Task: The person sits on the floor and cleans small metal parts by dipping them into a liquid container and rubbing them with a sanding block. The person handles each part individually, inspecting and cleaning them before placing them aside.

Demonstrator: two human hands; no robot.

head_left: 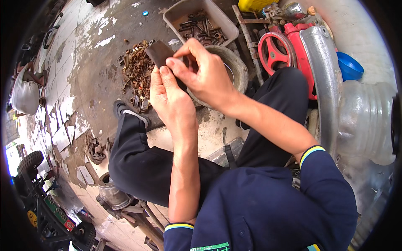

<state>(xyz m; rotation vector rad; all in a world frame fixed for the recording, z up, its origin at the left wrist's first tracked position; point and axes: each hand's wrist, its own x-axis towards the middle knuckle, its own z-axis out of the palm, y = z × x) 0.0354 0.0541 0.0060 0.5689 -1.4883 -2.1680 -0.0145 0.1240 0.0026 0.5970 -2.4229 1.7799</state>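
Note:
A flat brown strip (159,53), perhaps sandpaper or leather, is held up in front of me. My left hand (172,100) pinches its lower edge between thumb and fingers. My right hand (204,70) is at the strip's right side, thumb and forefinger almost together beside its edge; its other fingers curl out of sight, so whether it grips anything is unclear. Below the hands lies a heap of rusty bolts and small metal parts (138,72) on the floor. A round grey basin (241,73) stands partly behind my right hand.
A grey plastic tub (230,23) holds dirty metal parts. At right are a red handwheel-like pulley (274,53), a red container (300,47), a blue bowl (350,66) and a clear plastic water bottle (361,119). A metal housing (116,194) stands at lower left. Broken tiles (62,138) lie left.

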